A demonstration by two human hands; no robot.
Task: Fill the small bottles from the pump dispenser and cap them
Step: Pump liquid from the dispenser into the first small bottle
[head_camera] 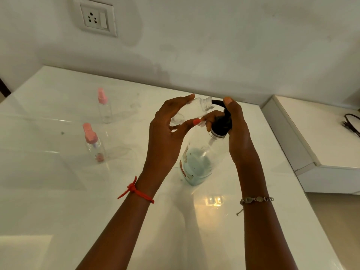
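My left hand point(167, 133) holds a small clear uncapped bottle point(194, 110) tilted on its side, its threaded mouth right at the black spout of the pump dispenser point(200, 158). The dispenser is a clear bottle with pale blue liquid low inside, standing on the white counter point(58, 191). My right hand point(235, 129) wraps the black pump head point(222, 123), with a finger lying on top of the spout. Two more small clear bottles with pink caps stand to the left, one farther back point(104, 106) and one nearer point(93, 143).
A white wall with a power socket point(95, 17) rises behind the counter. A lower white ledge point(321, 145) with a black cable point(350, 123) sits at the right, past the counter's right edge.
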